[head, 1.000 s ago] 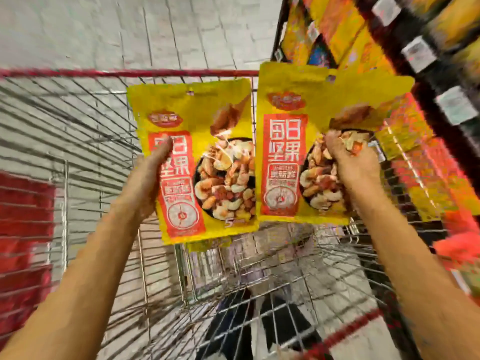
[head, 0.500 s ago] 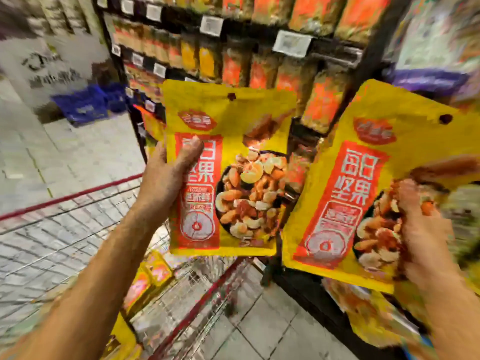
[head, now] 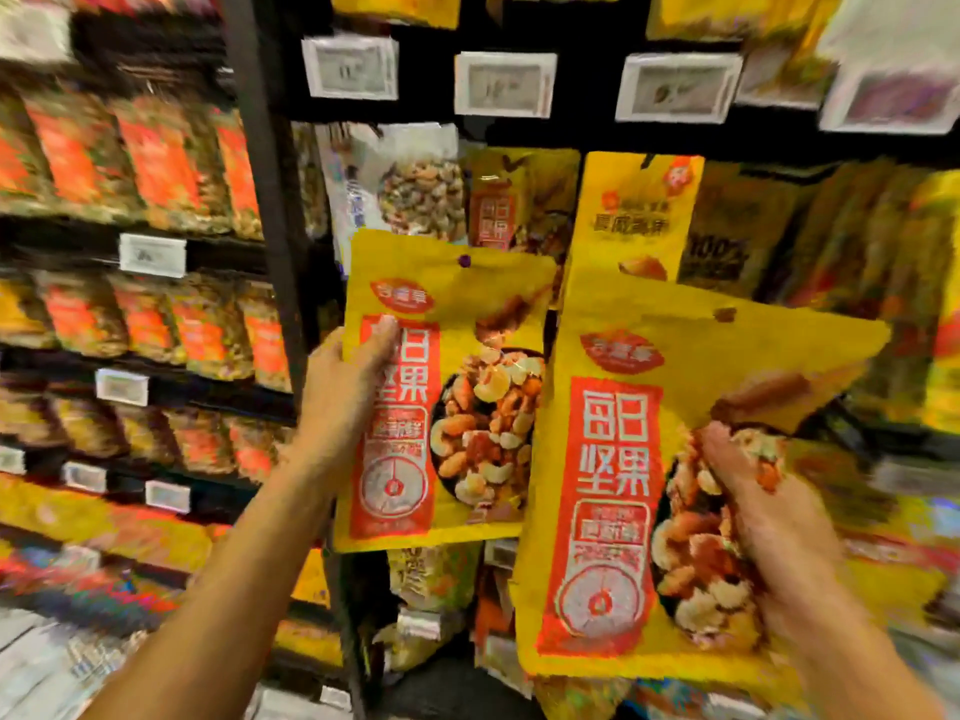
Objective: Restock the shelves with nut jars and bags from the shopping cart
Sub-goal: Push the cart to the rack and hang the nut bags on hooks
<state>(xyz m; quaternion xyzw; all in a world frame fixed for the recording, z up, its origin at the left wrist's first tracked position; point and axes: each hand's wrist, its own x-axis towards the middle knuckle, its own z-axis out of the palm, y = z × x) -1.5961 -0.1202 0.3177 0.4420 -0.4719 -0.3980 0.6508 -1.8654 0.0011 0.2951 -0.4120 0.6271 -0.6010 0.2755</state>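
Two yellow nut bags are held up in front of the shelves [head: 270, 252]. The left bag [head: 441, 387] is pinched at its left edge by the left hand [head: 343, 387], thumb on front. The right bag [head: 649, 485], tilted, is gripped by the right hand [head: 774, 537]. Pretty blurry overall.

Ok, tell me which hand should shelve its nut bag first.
Left, probably. The left hand holds its nut bag upright, just below the matching shelved bag; the right hand holds its tilted bag lower.
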